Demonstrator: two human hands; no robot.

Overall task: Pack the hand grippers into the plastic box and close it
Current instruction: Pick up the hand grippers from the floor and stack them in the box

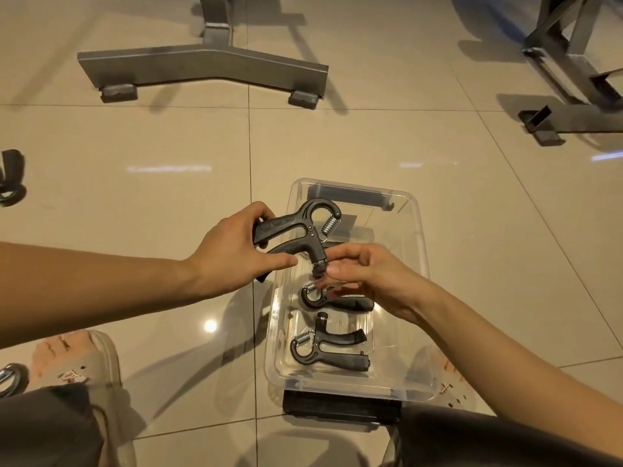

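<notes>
A clear plastic box [419, 237] stands open on the tiled floor between my feet. Two black hand grippers lie inside: one in the middle [332, 298], one at the near end [328, 348]. My left hand [232, 254] grips the handles of a third black hand gripper [296, 230] and holds it above the box's left rim, spring end pointing away. My right hand [367, 278] hovers over the box, its fingertips pinching the knob at that gripper's lower end. A black latch [340, 407] sits at the box's near end.
Another hand gripper [11, 178] lies on the floor at far left, and one more [10, 379] peeks in by my left sandal [81, 365]. Grey metal equipment bases stand at the back [202, 67] and back right [573, 62].
</notes>
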